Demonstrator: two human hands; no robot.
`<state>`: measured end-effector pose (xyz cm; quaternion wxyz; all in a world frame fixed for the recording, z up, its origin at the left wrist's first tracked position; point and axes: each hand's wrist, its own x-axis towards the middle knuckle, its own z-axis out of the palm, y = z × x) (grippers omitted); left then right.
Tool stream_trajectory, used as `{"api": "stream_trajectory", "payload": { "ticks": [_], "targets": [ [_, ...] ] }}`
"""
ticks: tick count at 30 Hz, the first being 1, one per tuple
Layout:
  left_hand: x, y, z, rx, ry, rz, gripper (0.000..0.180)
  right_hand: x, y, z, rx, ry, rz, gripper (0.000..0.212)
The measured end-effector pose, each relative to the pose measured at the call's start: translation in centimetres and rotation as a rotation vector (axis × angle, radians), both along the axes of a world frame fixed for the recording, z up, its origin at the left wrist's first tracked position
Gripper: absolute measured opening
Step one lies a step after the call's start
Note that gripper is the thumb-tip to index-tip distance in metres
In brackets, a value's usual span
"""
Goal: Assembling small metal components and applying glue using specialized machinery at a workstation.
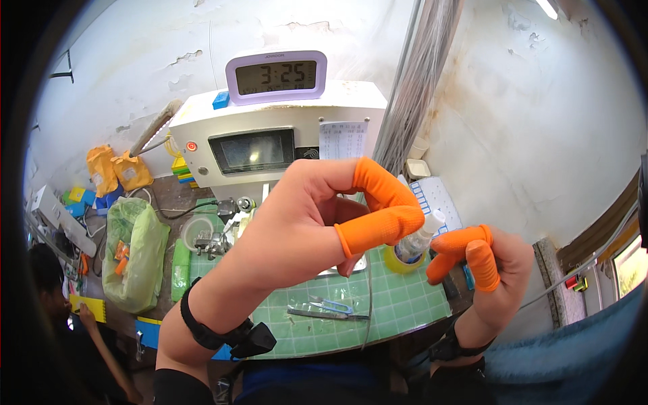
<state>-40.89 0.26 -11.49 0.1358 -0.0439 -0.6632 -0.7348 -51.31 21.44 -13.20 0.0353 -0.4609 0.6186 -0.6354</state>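
Observation:
My left hand (297, 216) is raised over the middle of the bench, orange finger cots on its thumb and forefinger. Those two tips press together; whatever lies between them is hidden. Below it a thin grey cord (369, 297) hangs toward the bench edge, its upper end behind the hand. Lower and to the right, my right hand (496, 270) is curled, orange cots on its fingers, with the tips closed together. Another stretch of grey cord (574, 280) runs from behind it to the right. Between the hands stands a clear bottle (408, 250) with yellow liquid at its base.
Blue-handled snips (331, 305) and dark tweezers (324, 314) lie on the green gridded mat (398, 324). Behind is a white machine (192, 162) topped by a clock (277, 75). Grey strands (425, 74) hang beside it. At left are a green bag (128, 270) and another person (50, 283).

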Motion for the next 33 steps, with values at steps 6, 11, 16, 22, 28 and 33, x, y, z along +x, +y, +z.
{"api": "stream_trajectory", "payload": {
  "ticks": [6, 11, 16, 22, 28, 33],
  "targets": [
    [0.3, -1.3, -0.5, 0.024, 0.032, 0.032, 0.012, -1.1, 0.1, -0.5, 0.010, 0.123, -0.054, 0.026],
    [0.6, -2.1, -0.4, -0.004, 0.068, 0.046, 0.017, -1.2, 0.4, -0.1, 0.043, 0.132, -0.075, 0.025],
    [0.6, -2.4, -0.6, -0.027, 0.082, 0.046, 0.017, -0.7, -0.5, -0.8, -0.055, 0.067, -0.112, 0.026],
    [0.6, -2.2, 0.2, -0.080, 0.042, 0.061, 0.013, -1.0, -1.3, 1.4, -0.074, 0.474, -0.292, 0.021],
    [1.0, -2.2, 0.1, -0.096, 0.008, 0.105, 0.012, -0.6, -2.9, 1.4, 0.134, 0.534, -0.185, 0.018],
    [1.3, -2.6, -1.4, -0.106, 0.098, 0.127, 0.031, -4.3, 4.1, -4.4, -0.357, 0.276, -0.378, 0.030]
  ]
}}
